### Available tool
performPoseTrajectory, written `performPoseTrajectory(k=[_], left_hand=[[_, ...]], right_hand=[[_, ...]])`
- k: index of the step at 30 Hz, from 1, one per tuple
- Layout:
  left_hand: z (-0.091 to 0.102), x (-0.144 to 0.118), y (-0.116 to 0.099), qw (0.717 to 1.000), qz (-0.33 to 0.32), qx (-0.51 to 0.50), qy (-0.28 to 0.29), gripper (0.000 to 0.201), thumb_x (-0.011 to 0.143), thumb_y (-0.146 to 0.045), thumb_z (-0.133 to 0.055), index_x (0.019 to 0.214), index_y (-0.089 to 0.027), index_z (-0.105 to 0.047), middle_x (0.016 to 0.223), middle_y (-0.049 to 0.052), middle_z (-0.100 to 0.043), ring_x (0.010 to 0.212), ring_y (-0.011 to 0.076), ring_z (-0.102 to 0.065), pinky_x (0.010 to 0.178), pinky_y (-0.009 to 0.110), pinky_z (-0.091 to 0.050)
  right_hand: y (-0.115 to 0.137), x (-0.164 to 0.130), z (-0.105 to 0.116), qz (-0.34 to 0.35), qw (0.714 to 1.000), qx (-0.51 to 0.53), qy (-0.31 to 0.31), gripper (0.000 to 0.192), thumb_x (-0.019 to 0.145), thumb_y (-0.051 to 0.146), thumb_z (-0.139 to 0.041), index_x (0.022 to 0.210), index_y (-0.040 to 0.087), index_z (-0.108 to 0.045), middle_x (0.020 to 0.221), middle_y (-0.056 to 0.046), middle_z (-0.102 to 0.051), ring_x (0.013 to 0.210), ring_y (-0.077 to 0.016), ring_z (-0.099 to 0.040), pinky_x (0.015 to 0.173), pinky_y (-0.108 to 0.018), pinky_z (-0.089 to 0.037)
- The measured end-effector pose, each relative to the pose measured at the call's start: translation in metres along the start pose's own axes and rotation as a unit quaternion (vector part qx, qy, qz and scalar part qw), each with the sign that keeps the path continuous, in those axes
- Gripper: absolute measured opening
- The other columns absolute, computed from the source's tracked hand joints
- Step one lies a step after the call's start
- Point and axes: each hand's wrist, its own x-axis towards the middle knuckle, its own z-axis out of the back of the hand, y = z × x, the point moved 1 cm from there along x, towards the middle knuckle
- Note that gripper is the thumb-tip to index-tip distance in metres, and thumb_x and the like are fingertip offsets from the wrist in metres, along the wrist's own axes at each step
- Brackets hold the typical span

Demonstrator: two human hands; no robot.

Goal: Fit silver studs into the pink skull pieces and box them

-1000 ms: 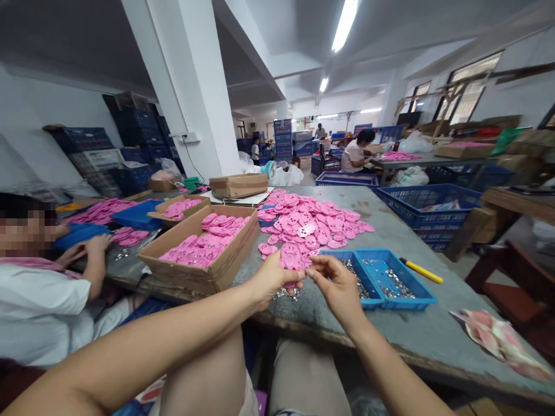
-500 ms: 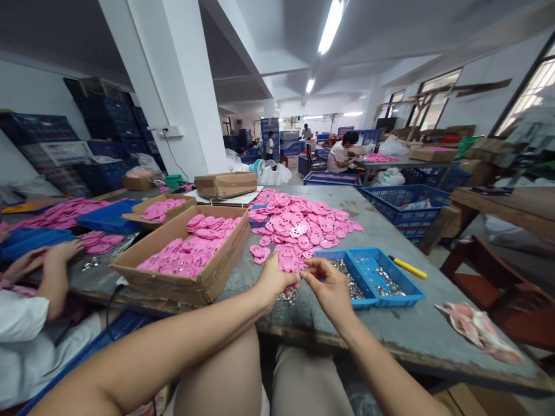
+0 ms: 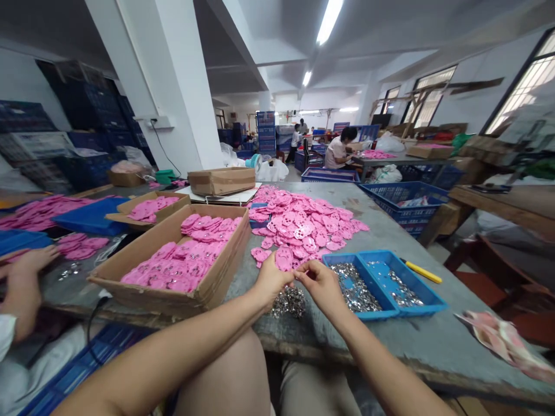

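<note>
My left hand (image 3: 273, 279) is closed on a flat pink piece (image 3: 284, 259) with a scalloped edge, held above the table. My right hand (image 3: 319, 282) meets it from the right, thumb and forefinger pinched at the piece's lower edge; what sits between those fingertips is too small to make out. Beneath the hands lies a small heap of shiny metal parts (image 3: 289, 303). Just beyond them spreads a large pile of similar pink pieces (image 3: 318, 216). A blue two-part tray (image 3: 398, 312) with more metal parts stands right of my right hand.
A cardboard box (image 3: 221, 283) of pink pieces stands left of my hands. A yellow-handled tool (image 3: 424, 271) and a crumpled pink-and-white item (image 3: 498, 341) lie to the right. A co-worker's hand (image 3: 32, 260) is at far left. Blue crates (image 3: 403, 202) stand beyond the table.
The view has shifted a little, so the tray appears farther right. More of the metal heap shows under my hands. Both hands stay together at the pink piece.
</note>
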Motion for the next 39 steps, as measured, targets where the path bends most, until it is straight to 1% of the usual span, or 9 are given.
performPoseTrajectory(k=[3,6,8,11,14,17,21,28,39], left_hand=[[0.009,0.003,0.004,1.000,0.001,-0.021,0.003,0.035,0.054,-0.009,-0.070,0.082,-0.017,-0.050,0.058,-0.006,-0.056,0.041,0.0069,-0.049,0.034,0.015,-0.029],[0.019,0.004,0.004,0.996,-0.001,-0.079,0.037,0.036,0.057,-0.013,-0.072,0.086,-0.017,-0.050,0.062,-0.004,-0.060,0.045,0.0092,-0.055,0.035,0.016,-0.035],[0.026,0.007,0.003,0.988,0.021,-0.133,0.071,0.030,0.067,-0.022,-0.070,0.090,-0.016,-0.051,0.067,-0.001,-0.063,0.047,0.0121,-0.058,0.036,0.019,-0.039],[0.035,0.010,0.000,0.969,0.081,-0.203,0.117,0.031,0.089,-0.042,-0.051,0.100,-0.013,-0.055,0.071,0.006,-0.066,0.048,0.0158,-0.061,0.035,0.022,-0.041],[0.038,0.011,-0.001,0.960,0.078,-0.238,0.125,0.048,0.099,-0.046,-0.026,0.113,-0.012,-0.057,0.075,0.009,-0.068,0.054,0.0170,-0.065,0.040,0.023,-0.044],[0.037,0.011,-0.001,0.963,0.058,-0.233,0.124,0.054,0.100,-0.046,-0.018,0.120,-0.012,-0.055,0.078,0.009,-0.069,0.060,0.0174,-0.066,0.040,0.021,-0.043],[0.035,0.012,0.001,0.968,0.043,-0.212,0.127,0.058,0.100,-0.048,-0.015,0.124,-0.012,-0.054,0.082,0.010,-0.070,0.065,0.0185,-0.067,0.040,0.021,-0.042],[0.031,0.012,0.004,0.970,0.017,-0.191,0.149,0.059,0.098,-0.055,-0.021,0.126,-0.016,-0.056,0.088,0.010,-0.070,0.075,0.0216,-0.068,0.059,0.031,-0.055],[0.035,0.005,0.005,0.972,0.022,-0.180,0.153,0.060,0.100,-0.047,-0.012,0.135,-0.014,-0.048,0.095,0.013,-0.070,0.082,0.0220,-0.068,0.064,0.033,-0.057]], right_hand=[[0.000,0.006,-0.005,-0.017,0.999,-0.007,0.030,0.014,0.066,0.032,-0.064,0.057,0.022,-0.058,0.059,0.000,-0.059,0.058,-0.0158,-0.051,0.059,-0.030,-0.037],[0.002,0.012,-0.008,-0.058,0.991,0.094,0.080,0.018,0.065,0.035,-0.066,0.059,0.021,-0.056,0.059,0.001,-0.056,0.059,-0.0151,-0.050,0.061,-0.030,-0.038],[0.004,0.017,-0.009,-0.073,0.980,0.158,0.095,0.022,0.064,0.038,-0.069,0.059,0.021,-0.056,0.064,0.001,-0.056,0.063,-0.0150,-0.051,0.064,-0.031,-0.041],[0.009,0.022,-0.010,-0.054,0.981,0.167,0.085,0.022,0.063,0.036,-0.073,0.058,0.020,-0.059,0.081,-0.003,-0.059,0.077,-0.0176,-0.055,0.074,-0.035,-0.044],[0.014,0.023,-0.014,-0.020,0.986,0.130,0.101,0.017,0.066,0.032,-0.073,0.058,0.020,-0.063,0.088,-0.005,-0.060,0.090,-0.0209,-0.055,0.083,-0.039,-0.044],[0.018,0.021,-0.019,0.009,0.989,0.088,0.122,0.018,0.072,0.027,-0.069,0.056,0.021,-0.063,0.087,-0.006,-0.059,0.095,-0.0226,-0.055,0.087,-0.041,-0.044],[0.019,0.019,-0.022,0.014,0.993,0.054,0.109,0.020,0.073,0.022,-0.067,0.054,0.020,-0.063,0.091,-0.007,-0.058,0.101,-0.0238,-0.053,0.088,-0.043,-0.045],[0.014,0.018,-0.022,-0.004,0.991,0.067,0.112,0.020,0.071,0.021,-0.067,0.052,0.022,-0.061,0.075,-0.005,-0.057,0.101,-0.0249,-0.052,0.089,-0.044,-0.045],[0.010,0.016,-0.030,-0.016,0.992,0.076,0.103,0.018,0.068,0.024,-0.070,0.054,0.020,-0.060,0.086,-0.005,-0.055,0.095,-0.0223,-0.054,0.084,-0.040,-0.047]])
